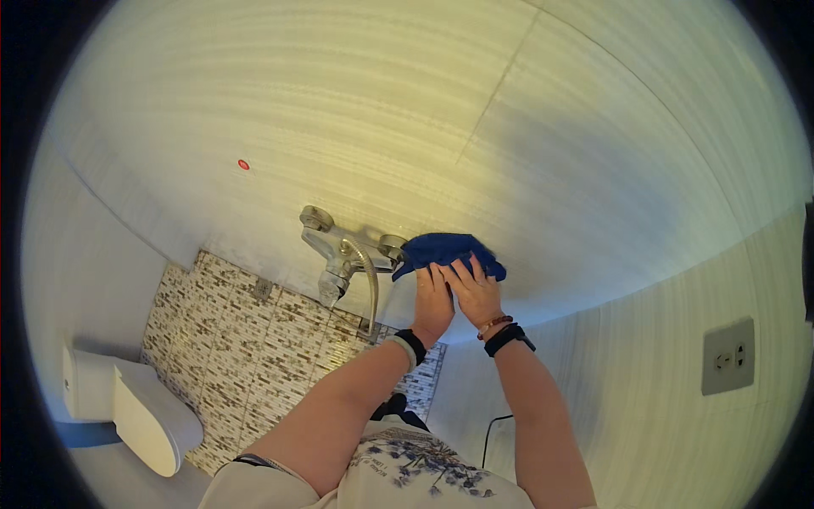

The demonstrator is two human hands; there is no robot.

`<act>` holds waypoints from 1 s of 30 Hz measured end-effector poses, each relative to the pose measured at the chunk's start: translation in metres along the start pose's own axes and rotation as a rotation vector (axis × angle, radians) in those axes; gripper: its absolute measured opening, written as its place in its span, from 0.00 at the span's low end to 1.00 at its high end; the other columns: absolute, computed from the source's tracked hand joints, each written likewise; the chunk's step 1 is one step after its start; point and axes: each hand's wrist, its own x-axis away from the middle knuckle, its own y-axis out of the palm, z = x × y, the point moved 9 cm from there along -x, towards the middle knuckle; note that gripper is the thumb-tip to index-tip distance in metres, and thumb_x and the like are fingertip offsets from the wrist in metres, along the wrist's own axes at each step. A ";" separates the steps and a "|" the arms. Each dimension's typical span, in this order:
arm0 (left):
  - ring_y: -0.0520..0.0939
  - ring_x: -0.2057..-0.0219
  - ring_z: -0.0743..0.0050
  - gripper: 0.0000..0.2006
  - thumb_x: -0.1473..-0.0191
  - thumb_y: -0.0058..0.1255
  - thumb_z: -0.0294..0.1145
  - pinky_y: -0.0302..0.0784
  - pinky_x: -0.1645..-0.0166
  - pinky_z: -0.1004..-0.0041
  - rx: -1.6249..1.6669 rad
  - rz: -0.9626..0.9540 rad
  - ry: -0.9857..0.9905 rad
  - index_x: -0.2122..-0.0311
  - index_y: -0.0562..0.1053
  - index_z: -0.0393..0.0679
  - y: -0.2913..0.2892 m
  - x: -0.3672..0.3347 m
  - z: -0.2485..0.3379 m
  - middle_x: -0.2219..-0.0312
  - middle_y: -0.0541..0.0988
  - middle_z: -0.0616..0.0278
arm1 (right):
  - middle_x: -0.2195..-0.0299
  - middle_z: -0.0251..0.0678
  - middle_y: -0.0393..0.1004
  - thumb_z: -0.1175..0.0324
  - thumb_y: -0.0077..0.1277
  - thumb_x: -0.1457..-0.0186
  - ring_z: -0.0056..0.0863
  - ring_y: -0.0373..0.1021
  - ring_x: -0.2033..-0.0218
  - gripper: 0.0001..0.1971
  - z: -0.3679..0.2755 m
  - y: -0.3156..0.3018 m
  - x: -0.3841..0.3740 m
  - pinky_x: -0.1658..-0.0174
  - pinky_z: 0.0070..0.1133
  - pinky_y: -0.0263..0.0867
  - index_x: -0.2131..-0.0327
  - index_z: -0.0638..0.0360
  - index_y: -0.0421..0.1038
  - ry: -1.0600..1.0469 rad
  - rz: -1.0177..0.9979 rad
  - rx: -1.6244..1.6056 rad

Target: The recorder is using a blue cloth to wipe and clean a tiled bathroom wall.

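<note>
Touching blue cloth (pixel 451 248) beside tap (pixel 337 263)

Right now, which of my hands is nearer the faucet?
Your left hand. It's to the right of the faucet, fingertips at the lower edge of the cloth. Your right hand is farther right, past the left, fingers on the cloth.

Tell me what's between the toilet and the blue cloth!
In the head view, patterned floor, then the tap and its hose, lie between the toilet and the blue cloth.
</note>
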 end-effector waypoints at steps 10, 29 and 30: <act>0.61 0.48 0.35 0.23 0.50 0.48 0.23 0.57 0.44 0.57 0.306 0.193 -0.262 0.49 0.57 0.31 -0.031 0.010 -0.001 0.49 0.54 0.35 | 0.44 0.24 0.59 0.70 0.44 0.50 0.26 0.57 0.44 0.23 -0.007 -0.011 0.009 0.54 0.29 0.60 0.47 0.44 0.63 -0.016 -0.128 -0.049; 0.65 0.53 0.49 0.13 0.55 0.53 0.19 0.62 0.49 0.63 0.191 0.193 0.435 0.61 0.73 0.42 -0.093 -0.072 0.118 0.55 0.64 0.50 | 0.62 0.42 0.66 0.83 0.50 0.64 0.44 0.62 0.60 0.19 0.049 -0.138 -0.003 0.60 0.32 0.64 0.64 0.51 0.74 0.520 0.669 -0.171; 0.65 0.53 0.49 0.13 0.56 0.53 0.19 0.62 0.49 0.63 0.181 0.146 0.430 0.61 0.73 0.42 -0.085 -0.069 0.112 0.55 0.64 0.50 | 0.62 0.43 0.65 0.83 0.50 0.64 0.45 0.61 0.59 0.18 0.050 -0.123 0.005 0.58 0.33 0.62 0.65 0.53 0.73 0.551 0.687 -0.198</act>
